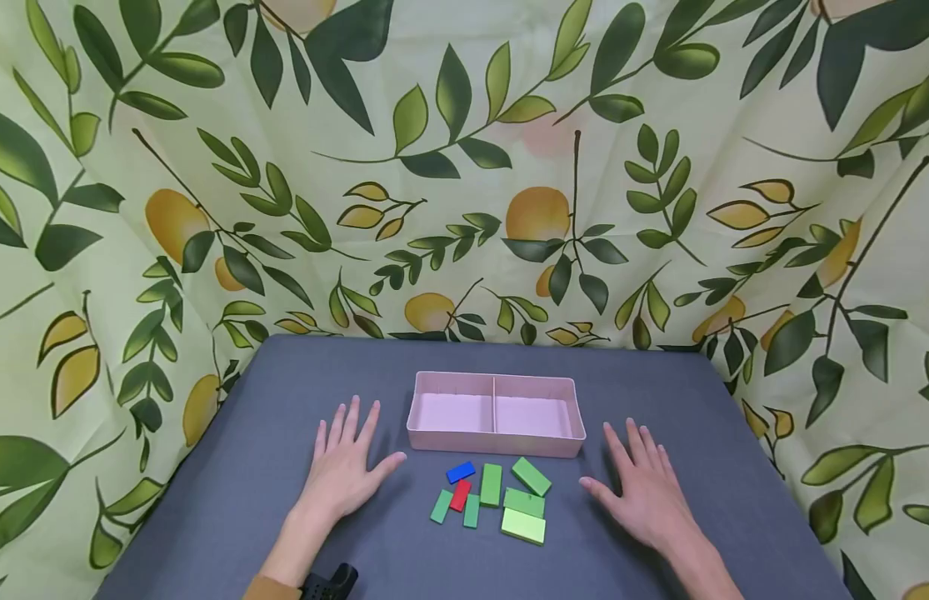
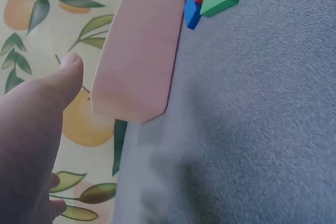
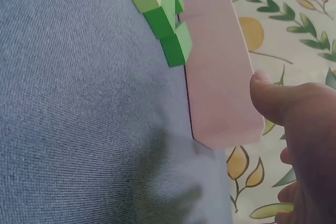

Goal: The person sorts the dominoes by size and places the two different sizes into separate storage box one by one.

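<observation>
The rightmost green block (image 1: 531,477) lies at nine o'clock from the nearer right grip (image 1: 644,496), its long axis ten-to-four; this and the left grip (image 1: 344,477) are released, holding nothing.

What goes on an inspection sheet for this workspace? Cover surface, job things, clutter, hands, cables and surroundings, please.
Surface: blue-grey table, no spills visible.
Job things: pink tray with two compartments, nothing seen inside; in front of it, a blue block, a red block and six green blocks.
Clutter: nothing seen.
Left hand: left of the blocks, fingers extended, holding nothing; black device at the wrist.
Right hand: right of the blocks, fingers extended, holding nothing.
Cables: nothing seen.
Surroundings: fabric printed with leaves and fruit, behind and at both sides.
</observation>
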Demonstrator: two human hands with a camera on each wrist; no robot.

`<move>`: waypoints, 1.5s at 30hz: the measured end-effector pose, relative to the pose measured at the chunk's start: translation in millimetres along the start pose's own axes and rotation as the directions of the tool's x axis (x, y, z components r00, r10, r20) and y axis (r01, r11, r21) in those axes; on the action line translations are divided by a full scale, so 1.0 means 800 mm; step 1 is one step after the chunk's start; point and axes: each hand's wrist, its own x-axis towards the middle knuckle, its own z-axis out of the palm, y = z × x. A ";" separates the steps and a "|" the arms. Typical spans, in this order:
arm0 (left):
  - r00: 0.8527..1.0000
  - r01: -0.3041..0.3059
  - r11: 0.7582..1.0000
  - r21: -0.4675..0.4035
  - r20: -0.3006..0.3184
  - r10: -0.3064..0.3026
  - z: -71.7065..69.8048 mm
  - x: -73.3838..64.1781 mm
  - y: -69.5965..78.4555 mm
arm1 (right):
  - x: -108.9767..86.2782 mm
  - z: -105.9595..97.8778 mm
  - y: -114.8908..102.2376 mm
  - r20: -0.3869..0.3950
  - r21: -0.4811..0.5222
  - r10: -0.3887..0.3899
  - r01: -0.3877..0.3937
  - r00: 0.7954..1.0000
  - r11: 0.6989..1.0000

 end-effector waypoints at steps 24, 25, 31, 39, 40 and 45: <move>0.999 0.004 0.952 -0.307 -0.041 -0.017 0.007 0.042 0.033 | 0.000 0.012 -0.036 -0.009 0.251 -0.046 0.046 0.999 0.967; 0.999 0.010 0.948 -0.319 -0.036 -0.023 0.009 0.044 0.034 | 0.000 0.014 -0.037 -0.010 0.268 -0.044 0.045 0.999 0.962; 0.999 0.038 0.905 -0.424 -0.010 -0.047 0.016 0.057 0.041 | 0.001 0.029 -0.046 -0.052 0.343 -0.043 0.058 0.998 0.938; 0.998 0.059 0.847 -0.528 0.011 -0.063 0.024 0.070 0.041 | 0.012 0.044 -0.056 0.000 0.376 -0.009 0.008 1.000 0.927; 0.998 0.065 0.841 -0.537 0.017 -0.066 0.025 0.072 0.040 | 0.012 0.046 -0.057 0.006 0.378 -0.013 0.010 1.000 0.926; 0.998 0.070 0.818 -0.570 0.045 -0.054 0.033 0.078 0.041 | 0.015 0.056 -0.061 0.033 0.359 -0.030 0.016 0.999 0.933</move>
